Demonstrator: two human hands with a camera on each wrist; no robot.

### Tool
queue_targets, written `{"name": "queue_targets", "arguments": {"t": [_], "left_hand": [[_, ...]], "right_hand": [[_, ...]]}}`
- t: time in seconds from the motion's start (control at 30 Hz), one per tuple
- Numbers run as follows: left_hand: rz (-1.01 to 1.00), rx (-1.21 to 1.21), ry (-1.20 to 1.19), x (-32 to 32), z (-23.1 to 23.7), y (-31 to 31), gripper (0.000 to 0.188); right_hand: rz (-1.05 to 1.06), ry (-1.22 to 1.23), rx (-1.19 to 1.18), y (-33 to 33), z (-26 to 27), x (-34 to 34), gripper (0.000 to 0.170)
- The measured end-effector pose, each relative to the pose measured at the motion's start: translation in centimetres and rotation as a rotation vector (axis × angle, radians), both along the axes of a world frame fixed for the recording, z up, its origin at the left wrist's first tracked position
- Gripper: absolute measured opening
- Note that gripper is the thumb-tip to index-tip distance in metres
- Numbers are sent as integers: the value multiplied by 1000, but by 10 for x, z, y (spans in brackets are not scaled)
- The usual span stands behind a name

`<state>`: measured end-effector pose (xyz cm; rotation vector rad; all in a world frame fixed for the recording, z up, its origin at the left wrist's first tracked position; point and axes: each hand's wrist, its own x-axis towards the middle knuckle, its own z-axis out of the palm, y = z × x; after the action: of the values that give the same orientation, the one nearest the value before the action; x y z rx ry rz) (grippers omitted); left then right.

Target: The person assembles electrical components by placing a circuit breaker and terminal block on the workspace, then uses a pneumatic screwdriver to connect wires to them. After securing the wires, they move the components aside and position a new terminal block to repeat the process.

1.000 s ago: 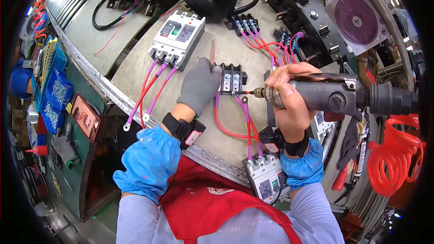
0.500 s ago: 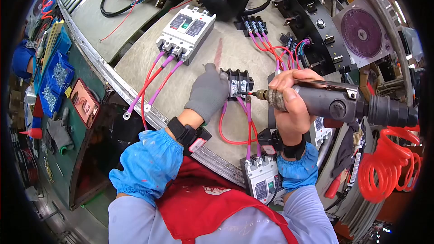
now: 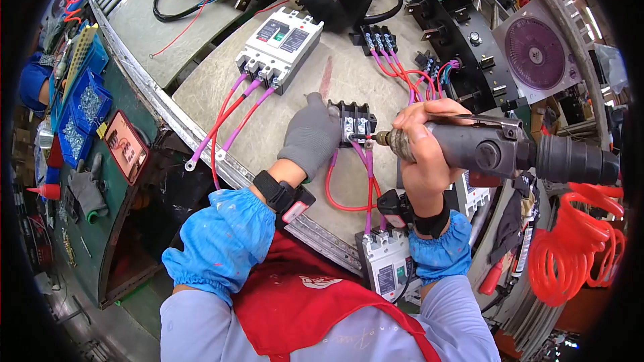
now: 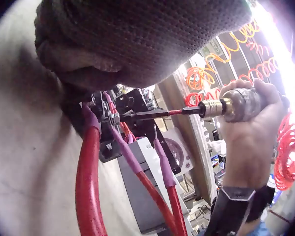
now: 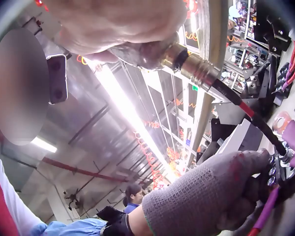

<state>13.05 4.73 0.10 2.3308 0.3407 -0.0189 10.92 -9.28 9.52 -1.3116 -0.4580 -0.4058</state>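
Note:
My gloved left hand point(image 3: 310, 135) grips the left side of a black terminal block point(image 3: 351, 108) on the worktop. My bare right hand point(image 3: 424, 151) is wrapped around a dark pneumatic screwdriver point(image 3: 483, 147), held level from the right. In the left wrist view, its long bit point(image 4: 152, 115) reaches a screw at the block's front edge. Red cables with purple sleeves point(image 4: 122, 150) run from the block. One cable's purple-sleeved lug point(image 4: 162, 160) stands free beside the bit. These cables lead to a white circuit breaker point(image 3: 386, 268) near my body.
Another breaker point(image 3: 282, 47) with loose-ended cables sits behind my left hand. A wired terminal block point(image 3: 379, 40) and black metal panels point(image 3: 463, 47) stand farther back. Blue screw bins point(image 3: 87, 107) and a phone point(image 3: 125, 147) are at left; a coiled red air hose point(image 3: 570, 248) hangs at right.
The head view has shifted, so block and left hand appear slightly farther right. My left hand stays on the block and the screwdriver bit stays at its front edge.

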Motion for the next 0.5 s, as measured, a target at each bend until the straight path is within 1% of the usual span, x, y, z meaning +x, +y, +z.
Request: {"name": "queue_targets", "arguments": {"t": [0.07, 0.17, 0.27, 0.37, 0.5], "left_hand": [[6, 3, 5, 0, 0, 0, 33], [9, 1, -3, 0, -2, 0, 32], [20, -21, -21, -1, -2, -1, 31], [16, -16, -15, 0, -1, 0, 32], [31, -32, -8, -1, -1, -1, 32]], "right_hand": [[20, -19, -6, 1, 0, 1, 32], [-15, 34, -6, 8, 4, -3, 31], [-44, 24, -17, 11, 4, -6, 31], [-27, -53, -155, 7, -1, -5, 31], [-5, -29, -110, 8, -4, -5, 33]]}}
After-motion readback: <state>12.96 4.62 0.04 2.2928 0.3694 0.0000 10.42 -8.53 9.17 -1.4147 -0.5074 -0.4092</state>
